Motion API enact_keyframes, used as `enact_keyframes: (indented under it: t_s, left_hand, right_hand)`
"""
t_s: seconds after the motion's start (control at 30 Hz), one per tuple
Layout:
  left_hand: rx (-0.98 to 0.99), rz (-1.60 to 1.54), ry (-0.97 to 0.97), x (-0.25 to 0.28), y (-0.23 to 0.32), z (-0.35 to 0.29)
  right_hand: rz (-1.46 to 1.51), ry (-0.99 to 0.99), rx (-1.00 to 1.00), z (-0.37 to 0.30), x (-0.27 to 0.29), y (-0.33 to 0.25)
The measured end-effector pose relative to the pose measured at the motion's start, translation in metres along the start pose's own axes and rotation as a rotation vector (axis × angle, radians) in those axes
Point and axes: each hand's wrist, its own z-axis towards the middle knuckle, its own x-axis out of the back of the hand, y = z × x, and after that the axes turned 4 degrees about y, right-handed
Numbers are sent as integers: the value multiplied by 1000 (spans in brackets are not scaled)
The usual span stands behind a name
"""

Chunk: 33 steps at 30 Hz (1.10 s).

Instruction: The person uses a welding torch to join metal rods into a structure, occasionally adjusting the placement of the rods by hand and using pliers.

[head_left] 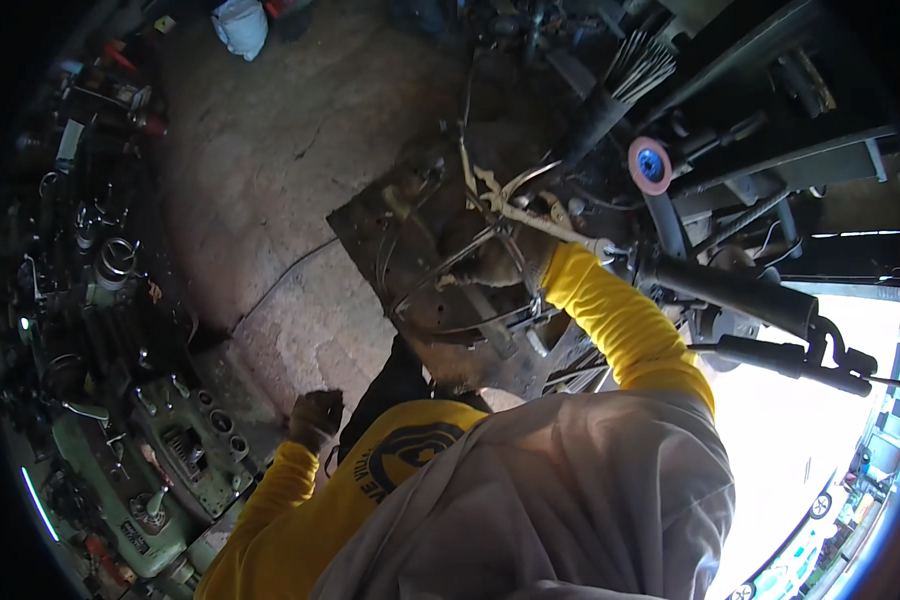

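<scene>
My right hand, in a yellow sleeve, reaches onto a dark metal worktable. Its dim fingers look curled, and what they grip, if anything, cannot be made out. Just beyond it lies a cream-coloured metal tube frame with jointed branches; a thin cable or rod crosses the tabletop beside the hand. My left hand hangs low at my left side, away from the table, fingers curled in shadow. Nothing shows in it.
Along the left stands a green lathe-like machine with levers and dials. A pink grinding wheel and a bundle of thin rods are on the right. A dark cable runs over the floor; a white bag lies far off.
</scene>
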Motion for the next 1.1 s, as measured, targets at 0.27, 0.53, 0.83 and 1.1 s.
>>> enact_keyframes:
  t_s: [0.27, 0.53, 0.83, 1.1]
  left_hand:
    - [300, 60, -365, 8, -5, -10]
    - [265, -24, -347, -34, -32, -15]
    - [273, 12, -407, -67, -60, -34]
    - [-40, 356, -696, -77, -66, -43]
  right_hand:
    - [-103, 55, -109, -11, 15, -12]
    - [24, 95, -96, -8, 23, -23]
    - [-49, -68, -14, 5, 15, -20]
    - [-38, 235, 68, -11, -5, -7]
